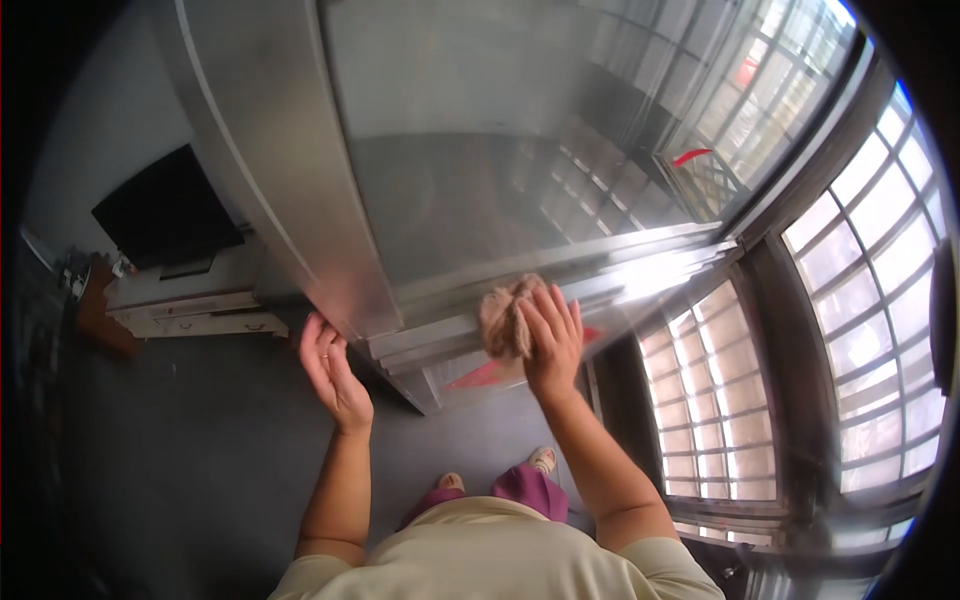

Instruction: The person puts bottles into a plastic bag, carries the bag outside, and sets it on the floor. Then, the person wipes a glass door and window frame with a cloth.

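My right hand (pixel 553 340) presses a crumpled brown cloth (pixel 508 317) against the metal ledge (pixel 620 283) at the bottom of a large glass pane (pixel 480 180). Its fingers lie over the right side of the cloth. Farther left, my left hand (pixel 334 372) is at the lower edge of the wide metal frame post (pixel 350 285), with its fingers slightly bent and apart and nothing seen in them. A red patch (pixel 485 375) shows below the ledge, partly behind the cloth and my right hand.
Barred windows (pixel 705 400) stand on the right. At the left, a black screen (pixel 165 210) rests on a low cabinet with drawers (pixel 190 318). Grey floor (pixel 220 430) spreads below, and my feet (pixel 541 460) are near the bottom centre.
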`<action>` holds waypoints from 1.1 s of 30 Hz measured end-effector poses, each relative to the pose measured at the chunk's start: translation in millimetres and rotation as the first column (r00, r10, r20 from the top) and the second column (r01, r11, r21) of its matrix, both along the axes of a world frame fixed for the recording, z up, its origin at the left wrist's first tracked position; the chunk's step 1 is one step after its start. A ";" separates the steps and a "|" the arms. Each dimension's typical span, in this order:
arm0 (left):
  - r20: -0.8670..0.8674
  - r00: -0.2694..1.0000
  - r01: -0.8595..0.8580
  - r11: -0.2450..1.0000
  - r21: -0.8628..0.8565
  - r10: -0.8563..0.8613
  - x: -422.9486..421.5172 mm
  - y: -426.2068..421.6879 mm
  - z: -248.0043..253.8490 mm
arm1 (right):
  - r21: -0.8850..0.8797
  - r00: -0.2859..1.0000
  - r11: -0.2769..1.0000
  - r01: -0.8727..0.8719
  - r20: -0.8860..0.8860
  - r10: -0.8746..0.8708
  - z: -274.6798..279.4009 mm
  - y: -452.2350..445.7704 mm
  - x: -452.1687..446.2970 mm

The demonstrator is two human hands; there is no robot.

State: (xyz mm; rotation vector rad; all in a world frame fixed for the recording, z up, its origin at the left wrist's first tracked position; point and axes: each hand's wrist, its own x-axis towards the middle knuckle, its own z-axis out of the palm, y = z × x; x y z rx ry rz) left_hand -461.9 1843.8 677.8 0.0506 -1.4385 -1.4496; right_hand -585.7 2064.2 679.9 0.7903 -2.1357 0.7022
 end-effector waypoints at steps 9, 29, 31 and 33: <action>0.282 0.958 0.033 0.996 0.079 -0.054 12.1 -12.7 1.0 | 0.016 0.937 0.937 -0.350 -0.010 0.350 0.7 -109.8 88.5; 0.263 0.962 0.001 0.965 -0.263 0.071 40.4 -25.7 -5.0 | 0.242 0.960 0.931 -0.274 0.004 0.282 -11.2 -72.0 38.8; 0.240 0.969 -0.006 0.976 -0.217 0.059 43.9 -30.4 -3.7 | 0.273 0.995 0.959 -0.081 -0.041 0.095 -1.3 -13.9 0.8; 0.226 0.970 -0.048 0.980 -0.191 0.092 50.2 -36.5 -9.9 | 0.211 0.995 0.974 0.088 -0.062 -0.077 3.5 28.5 -35.3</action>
